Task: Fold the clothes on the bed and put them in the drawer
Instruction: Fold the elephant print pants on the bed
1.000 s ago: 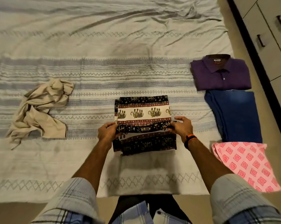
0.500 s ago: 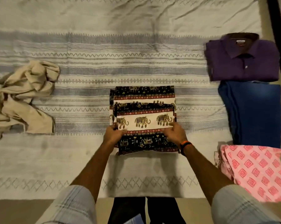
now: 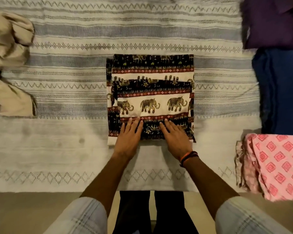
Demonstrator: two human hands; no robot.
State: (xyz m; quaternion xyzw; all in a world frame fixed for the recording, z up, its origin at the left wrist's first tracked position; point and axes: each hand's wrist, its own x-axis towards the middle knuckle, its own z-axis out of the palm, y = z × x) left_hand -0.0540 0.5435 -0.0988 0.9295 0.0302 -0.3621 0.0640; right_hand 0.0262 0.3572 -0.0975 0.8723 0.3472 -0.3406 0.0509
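Head view: elephant-print cloth (image 3: pixel 150 92), folded into a rough square, lies mid-bed on the woven striped bedspread (image 3: pixel 75 68). Left hand (image 3: pixel 128 138) and right hand (image 3: pixel 176 139) lie flat on its near edge, fingers straight. Crumpled beige garment (image 3: pixel 9 65) at left; folded purple shirt (image 3: pixel 274 22), blue jeans (image 3: pixel 280 92) and pink diamond-print cloth (image 3: pixel 275 166) at right.

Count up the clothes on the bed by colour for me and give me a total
Black elephant print, folded, under both hands: 1
Beige, crumpled, at the left: 1
Purple, folded, at the right: 1
Blue, folded, at the right: 1
Pink patterned, folded, at the right: 1
Total: 5
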